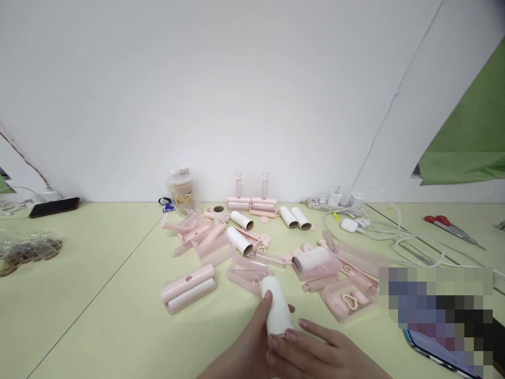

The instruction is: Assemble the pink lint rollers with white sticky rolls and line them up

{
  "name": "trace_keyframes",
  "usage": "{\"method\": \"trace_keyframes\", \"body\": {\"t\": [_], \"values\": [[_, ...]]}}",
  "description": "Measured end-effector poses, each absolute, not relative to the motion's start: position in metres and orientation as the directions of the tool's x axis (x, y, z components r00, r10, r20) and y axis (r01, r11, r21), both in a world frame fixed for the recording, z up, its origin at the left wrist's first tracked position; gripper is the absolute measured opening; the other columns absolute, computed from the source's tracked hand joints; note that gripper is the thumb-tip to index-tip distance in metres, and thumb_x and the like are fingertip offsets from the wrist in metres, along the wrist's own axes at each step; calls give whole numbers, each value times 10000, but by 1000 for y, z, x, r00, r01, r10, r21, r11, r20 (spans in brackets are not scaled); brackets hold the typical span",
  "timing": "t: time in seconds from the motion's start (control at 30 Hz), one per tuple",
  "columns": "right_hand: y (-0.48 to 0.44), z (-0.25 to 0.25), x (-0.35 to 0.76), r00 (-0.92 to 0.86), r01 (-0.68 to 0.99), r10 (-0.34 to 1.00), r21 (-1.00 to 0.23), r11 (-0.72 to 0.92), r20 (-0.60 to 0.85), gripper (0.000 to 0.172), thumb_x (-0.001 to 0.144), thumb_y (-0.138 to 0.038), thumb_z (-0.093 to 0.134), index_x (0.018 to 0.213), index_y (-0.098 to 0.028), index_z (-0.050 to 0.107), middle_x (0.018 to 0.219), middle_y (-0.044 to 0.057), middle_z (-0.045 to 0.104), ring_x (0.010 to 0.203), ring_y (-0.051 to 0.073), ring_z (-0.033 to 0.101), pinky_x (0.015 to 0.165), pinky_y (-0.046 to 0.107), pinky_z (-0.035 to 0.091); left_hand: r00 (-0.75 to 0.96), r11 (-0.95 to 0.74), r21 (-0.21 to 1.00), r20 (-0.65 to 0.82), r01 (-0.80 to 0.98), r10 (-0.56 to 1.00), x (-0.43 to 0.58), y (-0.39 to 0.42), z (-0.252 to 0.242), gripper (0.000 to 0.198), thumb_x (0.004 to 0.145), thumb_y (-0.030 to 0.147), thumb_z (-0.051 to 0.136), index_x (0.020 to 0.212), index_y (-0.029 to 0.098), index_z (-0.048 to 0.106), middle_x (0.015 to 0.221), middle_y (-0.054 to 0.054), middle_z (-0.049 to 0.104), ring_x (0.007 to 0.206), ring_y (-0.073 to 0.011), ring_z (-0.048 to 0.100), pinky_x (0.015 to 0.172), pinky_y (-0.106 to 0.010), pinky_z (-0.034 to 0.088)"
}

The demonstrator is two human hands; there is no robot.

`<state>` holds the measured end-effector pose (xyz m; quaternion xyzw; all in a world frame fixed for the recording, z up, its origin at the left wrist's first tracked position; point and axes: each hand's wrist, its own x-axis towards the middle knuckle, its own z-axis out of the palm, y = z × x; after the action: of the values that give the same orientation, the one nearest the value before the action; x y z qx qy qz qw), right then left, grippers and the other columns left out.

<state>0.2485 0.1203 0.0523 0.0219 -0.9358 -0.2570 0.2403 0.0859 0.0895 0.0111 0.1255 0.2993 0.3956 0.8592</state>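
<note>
Over the pale worktop (98, 326) we grip a white paper roll (276, 310), left hand (246, 350) and right hand (319, 350) both closed round it, near pink roller cases (189, 288).

Pale yellow-green desk (98, 326) strewn with pink roller cases (188, 288), white paper rolls (239, 240), a plastic-wrapped cup (180, 192), a black phone (54, 206), red scissors (450, 225), a white power strip (335, 202) and tangled white cables (410, 245).
</note>
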Motion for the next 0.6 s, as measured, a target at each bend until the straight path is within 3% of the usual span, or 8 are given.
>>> {"method": "trace_keyframes", "body": {"t": [0.1,0.17,0.23,0.3,0.33,0.37,0.5,0.6], "values": [[120,46,252,-908,56,-120,401,914,401,285,937,-189,401,1121,-220,616,1207,-75,588,1030,78,608,1076,224,242,495,627,499,-386,-598,778,86,93,5,498,705,609,580,926,163,547,638,30,483,555,-81,477,502,-177,273],[124,43,258,-884,70,-31,197,978,467,258,917,-218,437,1096,-234,623,1167,-42,636,1063,115,593,1058,255,325,465,585,584,-362,-562,808,88,96,-2,564,670,614,599,1000,165,512,649,29,477,553,-94,464,491,-196,255],[137,44,261,-823,176,168,-37,984,542,260,907,-209,416,1035,-239,640,1125,14,668,1071,137,586,962,260,439,362,452,755,-301,-474,882,89,97,-10,673,657,620,606,1141,193,414,701,20,504,608,-123,484,512,-215,271],[162,49,259,-742,407,441,-184,895,505,293,910,-198,372,1037,-219,636,1135,62,652,1055,155,589,876,268,485,288,238,920,-147,-313,946,90,95,-16,719,685,570,623,1233,234,300,845,-2,528,761,-156,510,616,-244,344],[178,53,256,-704,551,578,-197,811,412,298,910,-205,370,1055,-209,630,1120,65,653,1048,167,586,887,291,472,289,132,969,-67,-211,955,90,93,-18,693,711,519,629,1241,236,284,925,-18,518,844,-169,501,696,-271,370],[196,56,251,-658,706,721,-152,691,219,293,914,-214,378,1088,-219,614,1152,54,631,1076,175,562,922,318,442,301,39,994,-7,-98,953,89,91,-19,642,730,459,633,1227,226,301,989,-34,498,916,-183,480,780,-308,373],[255,54,230,-560,826,828,-59,560,10,216,816,-234,599,1007,-138,635,1141,104,606,1091,273,526,947,486,373,303,-124,946,29,299,953,88,85,-14,468,727,351,637,1115,185,433,1109,-82,467,1066,-261,386,940,-420,299],[272,42,219,-509,861,858,-32,508,-71,247,856,-288,576,1063,-153,584,1178,78,565,1058,234,541,899,473,419,289,-99,927,-10,361,957,90,84,-9,477,729,369,632,1134,196,447,1145,-80,473,1090,-275,368,943,-428,304]]}}
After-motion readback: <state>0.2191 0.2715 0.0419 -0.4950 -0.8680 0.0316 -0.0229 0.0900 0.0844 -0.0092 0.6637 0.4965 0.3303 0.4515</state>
